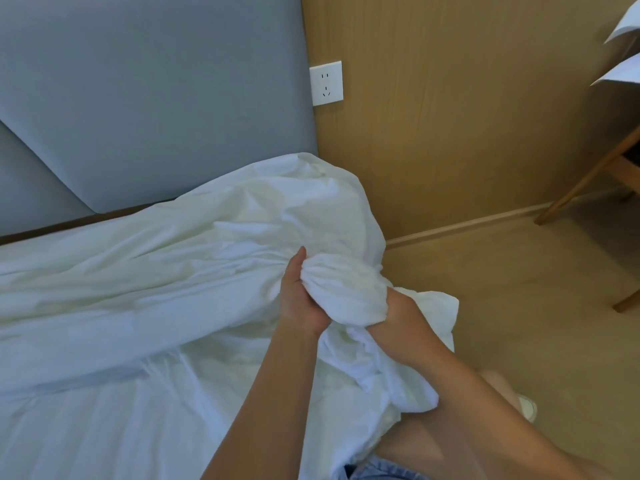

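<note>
A bunched corner of the white duvet (242, 237) is gripped by the left hand (299, 296), with the thumb pointing up and the fingers curled round a thick wad of cloth. The right hand (394, 299) is buried in the folds just beside it (only the wrist and forearm show), so whether its fingers are spread or clenched cannot be told. The duvet is heaped at the head-end corner of the bed (86, 427), against the blue-grey headboard (138, 98), and part of it hangs over the bed's edge above the floor (519, 289). A white wall socket (325, 83) is set in the wooden wall panel (450, 116) beside the headboard.
</note>
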The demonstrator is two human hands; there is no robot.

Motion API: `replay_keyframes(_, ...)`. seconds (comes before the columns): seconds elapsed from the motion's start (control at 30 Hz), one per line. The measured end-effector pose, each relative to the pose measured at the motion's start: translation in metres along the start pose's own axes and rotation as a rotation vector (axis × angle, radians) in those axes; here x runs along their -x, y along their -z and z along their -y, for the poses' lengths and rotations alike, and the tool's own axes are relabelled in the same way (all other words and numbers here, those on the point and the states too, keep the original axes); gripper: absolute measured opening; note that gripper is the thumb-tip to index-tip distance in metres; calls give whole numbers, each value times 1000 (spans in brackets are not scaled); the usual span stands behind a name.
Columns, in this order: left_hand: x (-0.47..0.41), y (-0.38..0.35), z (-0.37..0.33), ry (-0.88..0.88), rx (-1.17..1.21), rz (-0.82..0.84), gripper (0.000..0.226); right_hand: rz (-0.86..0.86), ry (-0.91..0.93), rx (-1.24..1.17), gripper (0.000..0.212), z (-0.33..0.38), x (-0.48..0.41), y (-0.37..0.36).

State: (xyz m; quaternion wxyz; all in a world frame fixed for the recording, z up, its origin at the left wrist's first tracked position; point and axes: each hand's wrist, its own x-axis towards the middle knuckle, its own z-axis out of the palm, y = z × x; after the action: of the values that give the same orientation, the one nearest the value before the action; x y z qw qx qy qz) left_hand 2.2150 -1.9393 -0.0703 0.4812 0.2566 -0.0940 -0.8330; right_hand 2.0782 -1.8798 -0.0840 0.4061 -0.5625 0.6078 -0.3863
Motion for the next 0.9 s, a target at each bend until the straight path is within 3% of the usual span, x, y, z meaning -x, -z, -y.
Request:
replay_keyframes(0.13,-1,-11,2,-18,242,206,64,52,-3,2,17,9,0,-6)
replay_keyframes(0.23,0,-10,-9,-141,11,42,48,101,-43,100,43,10,-10,-9)
replay_keyframes(0.27,3,-5,-10,-152,-23,-5,50,145,-44,191,38,11,-11,-11)
replay_keyframes(0.33,11,2,-5,-123,-26,-23,49,233,-62,349,4,7,-9,-14)
replay_keyframes(0.4,21,8,4,-69,-28,-26,53,228,-24,390,21,2,-4,-17)
replay_keyframes(0.47,17,8,5,-38,-42,-64,57,165,5,275,12,-1,-3,-16)
replay_keyframes(0.57,-2,-1,-2,-83,-100,-141,40,182,-73,35,18,4,-5,-11)
replay_keyframes(0.67,-19,-11,-2,-83,-175,-221,39,156,-25,-15,12,9,-9,-8)
replay_keyframes(0.73,-20,-10,-2,-116,-199,-259,36,157,-18,37,27,11,-13,-8)
replay_keyframes(0.83,-7,-3,-2,-154,-69,-81,50,187,-42,131,43,10,-21,-4)
replay_keyframes(0.9,7,8,0,-173,-27,-6,50,305,-43,321,21,6,-19,-8)
